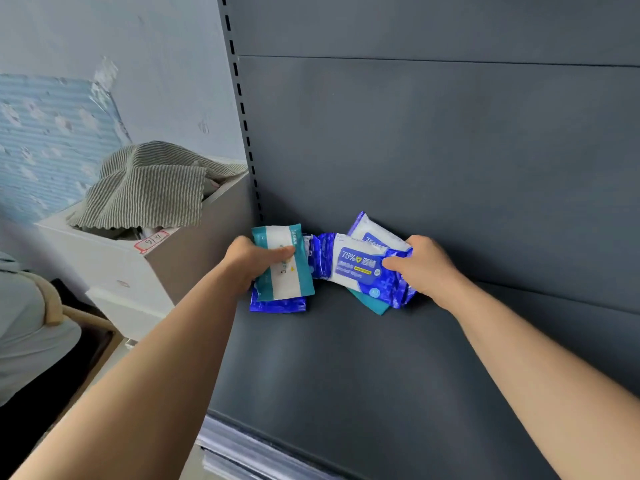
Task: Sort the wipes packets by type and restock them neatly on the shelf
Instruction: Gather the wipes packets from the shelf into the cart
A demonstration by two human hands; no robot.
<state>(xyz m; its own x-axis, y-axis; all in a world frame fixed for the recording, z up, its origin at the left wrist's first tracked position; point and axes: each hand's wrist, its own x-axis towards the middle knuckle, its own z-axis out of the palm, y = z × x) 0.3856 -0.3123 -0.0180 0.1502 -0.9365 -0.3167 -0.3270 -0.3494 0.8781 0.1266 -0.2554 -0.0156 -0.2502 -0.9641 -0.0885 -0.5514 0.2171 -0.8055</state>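
Note:
A pile of wipes packets lies at the back left of the dark grey shelf [346, 358]. My left hand [247, 263] grips a teal-and-white packet [289, 278], which rests on top of a blue packet [277, 304]. My right hand [424, 266] holds a blue-and-white "75%" alcohol wipes packet [358, 268] by its right end. Behind it leans another blue packet [372, 232], and a teal packet [370, 304] pokes out from under it. More blue packets are bunched between my hands.
The shelf's back panel [433, 150] rises right behind the packets, with a slotted upright [242, 109] at its left. Left of the shelf stands a white box [138, 265] with a striped grey cloth [149, 188] draped over it. A price rail [249, 448] runs along the shelf's front edge.

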